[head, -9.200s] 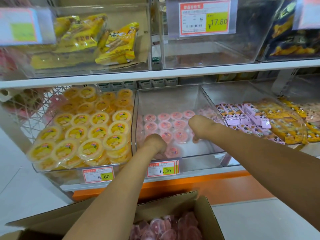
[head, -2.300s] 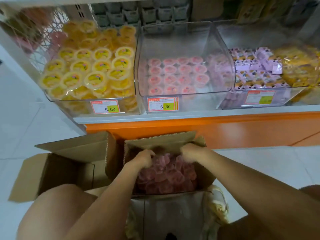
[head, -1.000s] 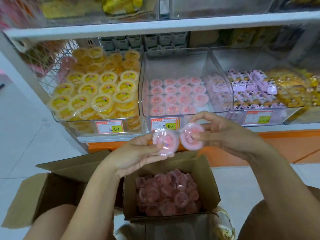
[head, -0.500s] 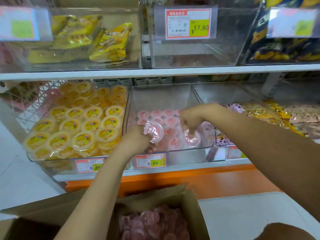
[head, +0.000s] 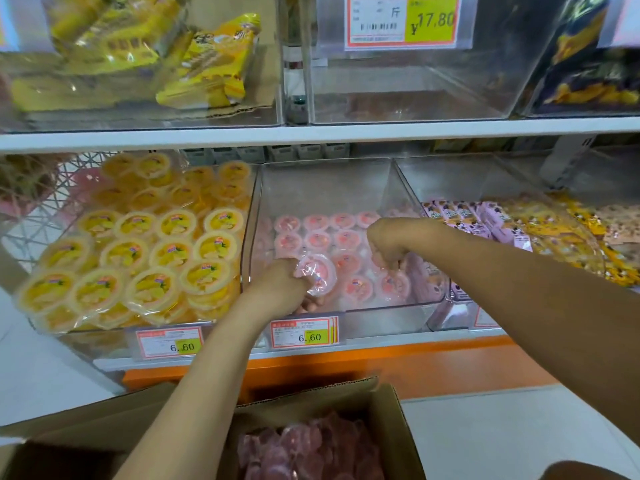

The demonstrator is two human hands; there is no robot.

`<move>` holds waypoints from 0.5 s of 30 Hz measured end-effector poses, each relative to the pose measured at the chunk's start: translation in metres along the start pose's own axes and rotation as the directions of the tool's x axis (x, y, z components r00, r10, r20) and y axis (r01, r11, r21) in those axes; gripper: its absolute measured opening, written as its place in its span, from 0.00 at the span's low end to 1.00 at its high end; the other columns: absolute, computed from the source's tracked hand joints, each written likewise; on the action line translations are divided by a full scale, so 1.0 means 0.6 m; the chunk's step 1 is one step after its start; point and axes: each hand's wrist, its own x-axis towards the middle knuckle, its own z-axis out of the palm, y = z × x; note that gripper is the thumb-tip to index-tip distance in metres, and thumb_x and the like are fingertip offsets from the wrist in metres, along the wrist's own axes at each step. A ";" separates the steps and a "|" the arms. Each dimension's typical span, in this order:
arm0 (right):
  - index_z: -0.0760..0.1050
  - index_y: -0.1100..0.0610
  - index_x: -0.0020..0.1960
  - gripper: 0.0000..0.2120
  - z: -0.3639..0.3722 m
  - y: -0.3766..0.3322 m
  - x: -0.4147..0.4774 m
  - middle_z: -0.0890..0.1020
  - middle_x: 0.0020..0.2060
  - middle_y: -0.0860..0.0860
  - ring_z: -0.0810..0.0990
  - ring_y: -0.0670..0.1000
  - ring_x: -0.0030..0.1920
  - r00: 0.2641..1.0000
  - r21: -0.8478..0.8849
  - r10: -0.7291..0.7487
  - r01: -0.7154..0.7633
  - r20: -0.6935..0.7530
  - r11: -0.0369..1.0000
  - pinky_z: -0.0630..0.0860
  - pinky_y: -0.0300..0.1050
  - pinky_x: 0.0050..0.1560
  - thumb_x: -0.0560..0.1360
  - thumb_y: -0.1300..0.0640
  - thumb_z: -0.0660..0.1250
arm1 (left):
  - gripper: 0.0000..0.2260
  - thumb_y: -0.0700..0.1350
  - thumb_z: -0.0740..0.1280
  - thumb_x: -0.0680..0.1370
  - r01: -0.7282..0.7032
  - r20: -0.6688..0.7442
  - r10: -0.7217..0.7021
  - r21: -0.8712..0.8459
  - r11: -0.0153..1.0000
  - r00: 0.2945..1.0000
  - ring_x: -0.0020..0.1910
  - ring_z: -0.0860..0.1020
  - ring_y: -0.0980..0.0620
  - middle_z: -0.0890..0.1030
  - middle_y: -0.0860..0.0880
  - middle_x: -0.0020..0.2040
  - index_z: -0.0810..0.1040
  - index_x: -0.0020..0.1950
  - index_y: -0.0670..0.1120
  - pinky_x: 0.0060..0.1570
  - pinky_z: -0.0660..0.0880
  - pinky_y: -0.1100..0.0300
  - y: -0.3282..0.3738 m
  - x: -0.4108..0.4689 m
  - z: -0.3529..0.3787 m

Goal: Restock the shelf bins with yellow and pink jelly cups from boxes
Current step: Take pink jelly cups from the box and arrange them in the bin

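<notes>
Both my hands reach into the clear middle bin (head: 325, 188) on the lower shelf, where several pink jelly cups (head: 317, 239) lie in rows. My left hand (head: 277, 287) grips a wrapped pink jelly cup (head: 318, 273) over the bin's front left. My right hand (head: 389, 242) is curled knuckles-up over the front right rows; its fingers point down at a pink cup (head: 391, 282) and I cannot see whether they grip it. The bin to the left is piled with yellow jelly cups (head: 138, 258). Below, an open cardboard box (head: 388, 410) holds more pink cups (head: 308, 452).
A right-hand bin holds purple packets (head: 485, 216) and yellow wrapped sweets (head: 568, 237). The upper shelf (head: 311, 133) overhangs, with yellow snack bags (head: 207, 64) and an empty clear bin (head: 415, 81). Price tags (head: 304, 333) hang on the bin fronts. A second box flap (head: 86, 427) lies at left.
Both hands have gone lower and deeper into the pink bin with their cups. The right hand's cup, plainly held half a second ago, now sits under the fingers among the rows.
</notes>
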 end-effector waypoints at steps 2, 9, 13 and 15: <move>0.75 0.59 0.33 0.12 0.002 -0.002 0.012 0.75 0.23 0.48 0.71 0.47 0.28 0.999 -0.051 0.042 -0.042 0.008 0.998 0.75 0.40 0.37 0.72 0.56 0.73 | 0.04 0.38 0.58 0.81 0.017 0.004 -0.017 -0.028 0.999 1.000 0.26 0.75 0.53 0.82 0.42 0.36 0.73 0.49 0.42 0.28 0.71 0.63 0.002 0.001 0.001; 0.73 0.62 0.35 0.11 0.004 -0.001 0.004 0.74 0.31 0.51 0.73 0.50 0.30 0.998 -0.115 0.003 -0.011 -0.067 0.993 0.72 0.42 0.33 0.69 0.62 0.74 | 0.07 0.38 0.58 0.81 0.046 -0.003 -0.046 -0.059 0.997 0.999 0.26 0.76 0.52 0.82 0.42 0.35 0.71 0.57 0.38 0.27 0.72 0.63 0.000 0.010 0.005; 0.79 0.61 0.49 0.18 0.020 0.005 -0.006 0.83 0.40 0.53 0.80 0.53 0.40 0.991 0.011 -0.083 0.082 0.104 0.997 0.75 0.42 0.35 0.64 0.55 0.78 | 0.08 0.37 0.58 0.81 0.042 -0.003 -0.042 -0.070 0.997 0.999 0.27 0.76 0.51 0.82 0.40 0.38 0.70 0.59 0.37 0.30 0.74 0.62 0.000 0.010 0.006; 0.79 0.61 0.50 0.20 0.030 0.001 -0.007 0.83 0.43 0.53 0.82 0.54 0.43 0.990 -0.011 -0.086 0.088 0.112 0.996 0.77 0.42 0.37 0.63 0.53 0.79 | 0.07 0.37 0.58 0.81 0.047 -0.001 -0.047 -0.076 0.996 0.999 0.28 0.77 0.51 0.83 0.39 0.40 0.69 0.59 0.39 0.31 0.75 0.62 0.003 0.009 0.008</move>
